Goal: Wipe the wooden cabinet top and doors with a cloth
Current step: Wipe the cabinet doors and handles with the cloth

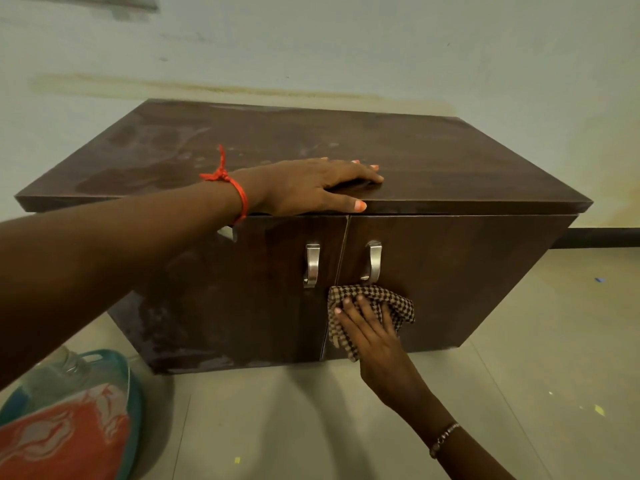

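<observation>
At the far left, a teal plastic basin with an orange-and-white cloth stands on the floor. The left hand lies flat and open on the front edge of the dark brown wooden cabinet top, holding nothing, only steadying. The top shows pale dusty smears. Below, the left door looks streaky, and two curved metal handles sit on either side of the door gap. The right hand presses the brown-and-white checked cloth against the right door, just below its handle; fingers are spread, so the grip is a flat press, not a closed grasp. The cloth looks soft, light and easy to bunch; a broad palm should keep it from slipping.
</observation>
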